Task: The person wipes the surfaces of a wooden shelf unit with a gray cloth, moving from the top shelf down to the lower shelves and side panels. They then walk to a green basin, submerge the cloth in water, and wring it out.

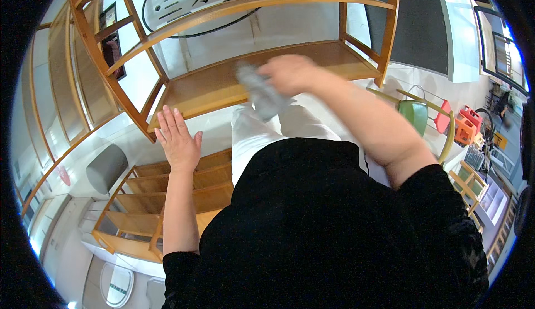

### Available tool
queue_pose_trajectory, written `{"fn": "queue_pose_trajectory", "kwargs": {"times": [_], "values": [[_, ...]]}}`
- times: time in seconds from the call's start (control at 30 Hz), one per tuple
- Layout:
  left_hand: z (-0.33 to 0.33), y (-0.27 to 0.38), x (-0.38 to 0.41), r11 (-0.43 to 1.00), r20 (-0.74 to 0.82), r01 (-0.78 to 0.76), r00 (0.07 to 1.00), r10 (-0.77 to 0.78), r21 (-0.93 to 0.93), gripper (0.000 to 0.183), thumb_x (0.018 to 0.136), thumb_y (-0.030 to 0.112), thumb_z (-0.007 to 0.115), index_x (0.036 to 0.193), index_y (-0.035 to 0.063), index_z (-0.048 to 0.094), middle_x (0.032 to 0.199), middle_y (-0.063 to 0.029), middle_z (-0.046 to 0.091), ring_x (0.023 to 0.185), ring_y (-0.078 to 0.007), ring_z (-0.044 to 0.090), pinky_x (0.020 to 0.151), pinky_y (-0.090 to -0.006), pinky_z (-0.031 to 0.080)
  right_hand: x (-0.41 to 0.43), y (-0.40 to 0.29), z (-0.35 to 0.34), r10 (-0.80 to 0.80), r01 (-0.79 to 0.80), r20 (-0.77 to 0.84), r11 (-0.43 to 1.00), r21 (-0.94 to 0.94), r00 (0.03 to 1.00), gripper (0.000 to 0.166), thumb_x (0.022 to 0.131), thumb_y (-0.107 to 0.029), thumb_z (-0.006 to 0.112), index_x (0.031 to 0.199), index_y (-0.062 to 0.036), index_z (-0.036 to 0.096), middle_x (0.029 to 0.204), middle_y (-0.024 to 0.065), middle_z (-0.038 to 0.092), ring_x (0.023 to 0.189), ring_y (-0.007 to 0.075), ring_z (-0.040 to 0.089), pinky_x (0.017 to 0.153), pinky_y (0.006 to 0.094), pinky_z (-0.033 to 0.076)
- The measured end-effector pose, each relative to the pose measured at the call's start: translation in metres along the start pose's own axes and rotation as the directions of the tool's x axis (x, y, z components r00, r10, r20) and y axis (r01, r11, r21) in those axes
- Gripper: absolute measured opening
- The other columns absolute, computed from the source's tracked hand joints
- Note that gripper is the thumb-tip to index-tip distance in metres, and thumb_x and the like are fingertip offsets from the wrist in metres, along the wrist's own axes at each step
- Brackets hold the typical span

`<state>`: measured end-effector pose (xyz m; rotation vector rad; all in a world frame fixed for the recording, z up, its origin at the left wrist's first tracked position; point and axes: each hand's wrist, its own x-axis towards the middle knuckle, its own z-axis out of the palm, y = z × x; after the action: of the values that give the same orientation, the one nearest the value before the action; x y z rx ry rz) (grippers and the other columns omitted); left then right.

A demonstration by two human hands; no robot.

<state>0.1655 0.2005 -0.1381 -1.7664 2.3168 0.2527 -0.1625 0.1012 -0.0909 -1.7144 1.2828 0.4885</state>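
A wooden shelving unit point(209, 89) stands before me, its lower board wide and brown. My right hand point(290, 74) grips a grey cloth point(262, 93) over the front part of that board; both are blurred, and whether the cloth touches the wood cannot be told. With fingers spread and nothing held, my left hand point(179, 139) is at the lower left corner of the unit, close to its corner post point(138, 120). The upper shelf point(250, 4) crosses above the lower board.
Behind me on the left is another wooden shelf unit point(133, 248), with a grey stool or seat point(107, 169) near it. At right are a green chair point(413, 116), a red stool point(443, 116) and an orange stool point(464, 130). Glass panels with wooden frames point(60, 79) line the left.
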Motion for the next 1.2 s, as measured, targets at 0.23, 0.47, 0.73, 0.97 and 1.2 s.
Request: {"fn": "queue_pose_trajectory", "kwargs": {"times": [0.23,0.47,0.73,0.97,1.2], "values": [[-0.011,0.024,0.005,0.995,0.017,0.096,0.995,-0.097,0.017,0.096,0.083,0.037,0.07,0.152,0.0008,0.014,0.161,-0.0186,0.004,0.149,-0.0364,0.002,0.115,-0.0578,0.01,-0.076,0.15,-0.015,0.383,-0.391,-0.106,0.828,-0.402,0.918,0.023,0.084,-0.011,0.058,0.104,-0.0093,0.07,0.106,0.0129,0.07,0.1,0.0293,0.067,0.083,0.041,0.054],[-0.01,0.148,0.03,0.933,-0.086,-0.28,0.96,0.267,-0.226,0.099,0.079,0.04,0.072,0.152,0.0036,0.017,0.16,-0.017,0.009,0.148,-0.0364,0.007,0.116,-0.0546,0.011,-0.045,0.08,0.029,-0.095,0.04,-0.385,0.988,-0.149,0.918,0.03,0.086,-0.013,0.055,0.116,-0.0161,0.062,0.102,0.0136,0.064,0.102,0.0334,0.062,0.084,0.0465,0.051],[0.006,0.169,0.046,0.928,-0.109,-0.284,0.958,0.264,-0.242,0.096,0.077,0.039,0.072,0.151,0.008,0.02,0.16,-0.0098,0.016,0.148,-0.0307,0.012,0.116,-0.0496,0.008,-0.105,0.16,0.003,0.166,-0.239,-0.265,0.932,-0.272,0.95,0.032,0.087,-0.013,0.058,0.118,-0.0134,0.061,0.105,0.0134,0.063,0.1,0.031,0.063,0.083,0.043,0.052],[0.005,0.171,0.047,0.929,-0.143,-0.296,0.952,0.269,-0.222,0.094,0.077,0.038,0.072,0.15,0.0063,0.022,0.159,-0.012,0.017,0.147,-0.0322,0.013,0.116,-0.0509,0.01,-0.06,0.16,-0.001,0.317,-0.34,-0.122,0.882,-0.326,0.94,0.029,0.082,-0.006,0.058,0.109,-0.0069,0.069,0.112,0.0179,0.067,0.105,0.0332,0.065,0.086,0.0423,0.053],[0.0,0.17,0.048,0.926,-0.111,-0.306,0.951,0.288,-0.222,0.094,0.076,0.035,0.074,0.149,0.0055,0.023,0.159,-0.0132,0.018,0.146,-0.0337,0.015,0.114,-0.0538,0.015,0.043,0.207,0.009,0.439,-0.441,-0.074,0.851,-0.286,0.895,0.03,0.089,-0.008,0.051,0.112,-0.0044,0.069,0.117,0.0196,0.066,0.109,0.0331,0.063,0.092,0.0421,0.051]]}}
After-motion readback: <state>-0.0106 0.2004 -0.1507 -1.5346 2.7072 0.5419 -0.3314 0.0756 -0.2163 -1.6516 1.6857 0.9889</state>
